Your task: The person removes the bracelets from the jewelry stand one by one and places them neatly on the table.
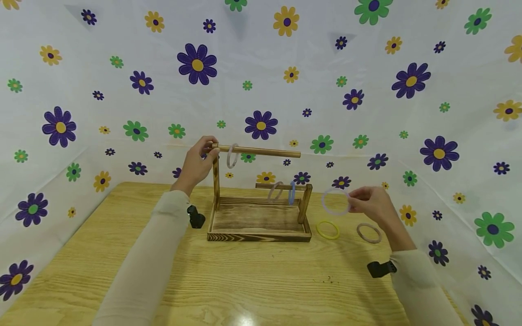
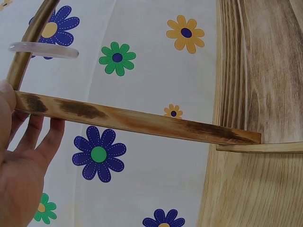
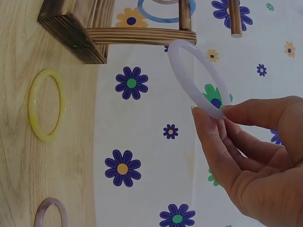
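Note:
My left hand point(image 1: 197, 164) grips the top corner of a wooden bangle stand point(image 1: 259, 237), where the left post meets the upper rod point(image 1: 269, 151). One pale translucent bangle point(image 2: 45, 49) hangs on that rod, near the hand. My right hand point(image 1: 372, 204) pinches a pale lilac bangle point(image 3: 179, 71) between thumb and fingers, raised above the table to the right of the stand. On the lower rod point(image 1: 262, 186) hang a pale brownish bangle point(image 1: 270, 195) and a blue bangle point(image 1: 291, 195).
A yellow bangle point(image 3: 33, 105) and a mauve-brown bangle point(image 1: 369, 241) lie on the wooden table point(image 1: 253, 276), right of the stand. White flower-patterned cloth point(image 1: 228, 104) surrounds the table at the back and sides. Small dark specks lie near the table's front right.

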A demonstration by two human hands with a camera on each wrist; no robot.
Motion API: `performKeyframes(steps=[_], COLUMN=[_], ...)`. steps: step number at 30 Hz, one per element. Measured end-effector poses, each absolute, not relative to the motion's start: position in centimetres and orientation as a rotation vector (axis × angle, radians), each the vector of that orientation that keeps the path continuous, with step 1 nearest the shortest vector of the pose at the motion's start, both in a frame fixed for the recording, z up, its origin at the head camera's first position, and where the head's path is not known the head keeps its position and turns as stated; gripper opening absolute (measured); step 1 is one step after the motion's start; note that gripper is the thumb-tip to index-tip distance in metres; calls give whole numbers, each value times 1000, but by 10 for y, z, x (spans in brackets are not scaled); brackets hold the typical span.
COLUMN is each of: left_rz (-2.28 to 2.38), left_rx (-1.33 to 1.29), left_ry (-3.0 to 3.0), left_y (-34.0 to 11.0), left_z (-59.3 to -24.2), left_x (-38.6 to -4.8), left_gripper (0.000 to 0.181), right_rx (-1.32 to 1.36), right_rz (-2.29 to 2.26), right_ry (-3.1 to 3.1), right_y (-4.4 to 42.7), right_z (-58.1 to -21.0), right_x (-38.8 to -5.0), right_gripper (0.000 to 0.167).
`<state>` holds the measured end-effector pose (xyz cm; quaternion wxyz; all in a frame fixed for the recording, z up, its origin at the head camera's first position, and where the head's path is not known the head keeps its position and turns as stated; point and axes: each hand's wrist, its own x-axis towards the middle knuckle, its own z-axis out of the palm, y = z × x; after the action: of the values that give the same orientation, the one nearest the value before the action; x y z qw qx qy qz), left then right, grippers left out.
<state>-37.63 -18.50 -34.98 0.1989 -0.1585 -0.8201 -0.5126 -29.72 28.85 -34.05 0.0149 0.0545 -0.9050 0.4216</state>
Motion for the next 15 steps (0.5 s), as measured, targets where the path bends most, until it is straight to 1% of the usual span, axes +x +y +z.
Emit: performKeyframes(steps=[6,15], left_rz=[-1443,-1438], left_rx=[-446,-441], left_ry=[-2285,-2290], left_y=[-185,-184], left_z=[-349,-348], left_x=[-376,-375], left_gripper=[32,32], right_rx=[213,171], right_rz=[1279,1267], right_ry=[-2843,-2936], right_y=[296,305], right_z=[-346,-351], right_x=[-297,-294], right_gripper=[33,34])
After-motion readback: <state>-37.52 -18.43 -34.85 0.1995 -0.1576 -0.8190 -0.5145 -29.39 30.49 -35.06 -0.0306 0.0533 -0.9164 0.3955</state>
